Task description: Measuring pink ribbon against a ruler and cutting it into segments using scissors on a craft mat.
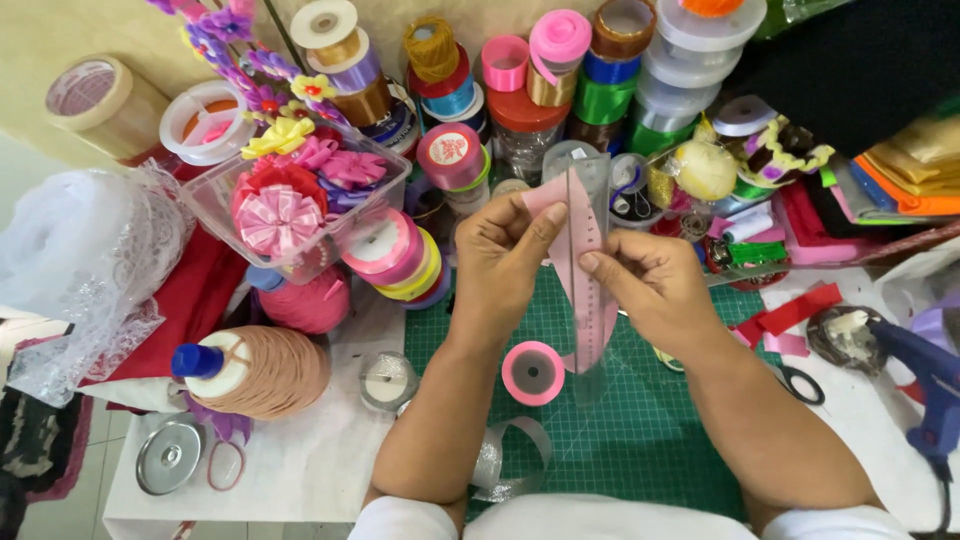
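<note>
Nearest to the camera, two forearms with white sleeves are reaching forward over the green cutting mat [640, 430], which is lying on the bench [300, 460]. The left hand [500, 262] and the right hand [655, 285] are meeting above the mat, and together they are holding a strip of pink ribbon [585, 300] against a clear plastic ruler [590, 230]. The left hand is closing thumb and fingers on the upper end of the ribbon, and the right hand is pinching ribbon and ruler from the other side, a little lower. The long axis of the ribbon and of the ruler is running almost straight away from the person, from between the hands down toward the mat; both hands are touching it, the left one higher, the right one nearer to its middle. The lower part of the ribbon is hanging down to a pink ribbon spool [532, 372], which is lying on the mat just under the left wrist. A loop of silver ribbon [505, 455] is resting near the left forearm. To the left of the hands a clear box of ribbon flowers [300, 200] and a large cone of peach thread [262, 370] are standing. To the right of the right hand, red ribbon pieces [790, 312], black-handled scissors [800, 383] and a blue glue gun [925, 375] are lying. Beyond the hands many coloured ribbon rolls [520, 80] are piling up.
</note>
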